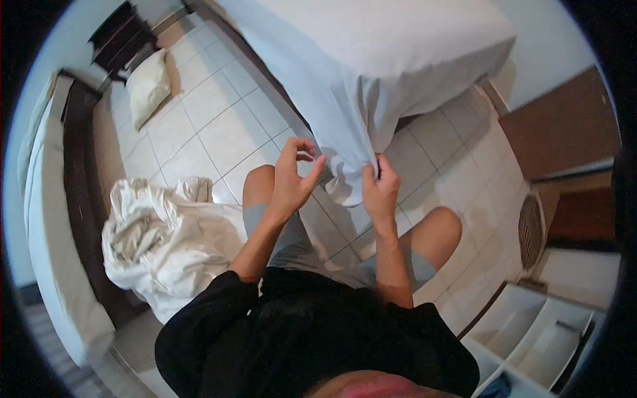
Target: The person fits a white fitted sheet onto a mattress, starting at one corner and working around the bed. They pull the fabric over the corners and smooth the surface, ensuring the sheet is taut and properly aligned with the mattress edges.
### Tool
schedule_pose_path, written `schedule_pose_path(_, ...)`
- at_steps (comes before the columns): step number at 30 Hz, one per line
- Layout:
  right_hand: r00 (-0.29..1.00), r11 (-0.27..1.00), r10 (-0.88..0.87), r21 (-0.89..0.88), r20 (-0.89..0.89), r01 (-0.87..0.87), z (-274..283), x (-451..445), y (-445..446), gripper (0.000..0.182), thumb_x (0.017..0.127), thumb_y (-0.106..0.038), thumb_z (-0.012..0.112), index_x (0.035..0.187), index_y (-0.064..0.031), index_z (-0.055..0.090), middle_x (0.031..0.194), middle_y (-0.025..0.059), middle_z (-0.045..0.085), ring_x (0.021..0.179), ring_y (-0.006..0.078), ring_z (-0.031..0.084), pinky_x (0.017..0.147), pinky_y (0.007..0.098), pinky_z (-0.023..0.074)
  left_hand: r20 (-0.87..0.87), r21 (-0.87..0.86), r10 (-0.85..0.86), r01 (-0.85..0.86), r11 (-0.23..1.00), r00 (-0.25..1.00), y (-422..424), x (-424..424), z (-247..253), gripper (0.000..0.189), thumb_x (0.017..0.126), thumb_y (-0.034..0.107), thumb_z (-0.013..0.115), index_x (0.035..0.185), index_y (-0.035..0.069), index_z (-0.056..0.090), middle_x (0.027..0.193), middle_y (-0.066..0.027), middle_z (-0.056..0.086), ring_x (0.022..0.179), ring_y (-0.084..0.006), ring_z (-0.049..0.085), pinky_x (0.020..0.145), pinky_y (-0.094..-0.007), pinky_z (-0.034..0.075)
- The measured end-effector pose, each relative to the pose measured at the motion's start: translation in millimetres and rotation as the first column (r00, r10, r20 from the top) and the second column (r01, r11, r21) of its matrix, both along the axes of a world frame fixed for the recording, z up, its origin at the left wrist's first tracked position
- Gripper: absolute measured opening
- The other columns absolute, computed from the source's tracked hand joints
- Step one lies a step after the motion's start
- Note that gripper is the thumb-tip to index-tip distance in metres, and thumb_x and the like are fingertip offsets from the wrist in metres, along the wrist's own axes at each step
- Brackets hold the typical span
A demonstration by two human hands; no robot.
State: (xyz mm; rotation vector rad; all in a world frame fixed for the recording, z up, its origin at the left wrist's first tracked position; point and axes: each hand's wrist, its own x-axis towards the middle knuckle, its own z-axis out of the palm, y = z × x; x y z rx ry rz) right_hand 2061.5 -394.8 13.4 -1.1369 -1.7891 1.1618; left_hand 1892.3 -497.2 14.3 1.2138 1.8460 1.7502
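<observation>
A white bed sheet (pixel 338 99) covers the bed and hangs down at its near corner in gathered folds. My right hand (pixel 380 186) pinches the sheet's hanging edge between thumb and fingers. Just to the left, my left hand (pixel 298 171) is held up with thumb and fingers curved apart, and nothing shows between them. The loose end of the sheet droops between my two hands, above the tiled floor.
At left, a heap of white bedding (pixel 169 244) lies on the floor beside a second bed (pixel 54 224). A pillow (pixel 149 89) leans by a dark wooden nightstand (pixel 122 42). On the right stand a floor fan (pixel 531 231) and white shelves (pixel 527 328).
</observation>
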Motion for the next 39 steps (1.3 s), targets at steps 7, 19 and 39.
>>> schedule_pose_path(7, 0.978, 0.871, -0.193, 0.446, -0.074, 0.206, 39, -40, -22, 0.025, 0.092, -0.017, 0.075, 0.105, 0.0012, 0.064, 0.096, 0.0194, 0.068, 0.091, 0.0347, 0.069, 0.08, 0.0451, 0.0533, -0.036, 0.084, -0.2, 0.203, 0.976, 0.979, 28, -44, -14, 0.032, 0.097, 0.004, 0.066, 0.128, 0.001, 0.06, 0.117, -0.0123, 0.064, 0.108, -0.0222, 0.065, 0.087, -0.0359, 0.057)
schedule_pose_path(19, 0.981, 0.949, -0.036, 0.315, 0.19, -0.026, -2, -74, -54, 0.024, 0.093, -0.025, 0.076, 0.089, -0.0012, 0.072, 0.066, 0.0174, 0.067, 0.062, 0.0382, 0.069, 0.06, 0.0462, 0.0526, 0.049, 0.092, -0.191, 0.186, 0.978, 0.98, 43, -56, 20, 0.035, 0.091, 0.017, 0.082, 0.117, 0.0, 0.067, 0.102, -0.0065, 0.071, 0.093, -0.0122, 0.067, 0.073, -0.0277, 0.055)
schedule_pose_path(39, 0.999, 0.974, -0.039, 0.221, -0.016, 0.041, 36, -128, -13, 0.038, 0.093, -0.032, 0.079, 0.098, 0.0054, 0.074, 0.087, 0.0161, 0.077, 0.075, 0.0199, 0.073, 0.067, 0.035, 0.0557, -0.272, 0.178, -0.213, 0.266, 0.947, 0.939, 30, -68, 7, 0.023, 0.074, -0.002, 0.079, 0.09, -0.001, 0.062, 0.083, -0.013, 0.065, 0.078, -0.0244, 0.066, 0.074, -0.0347, 0.053)
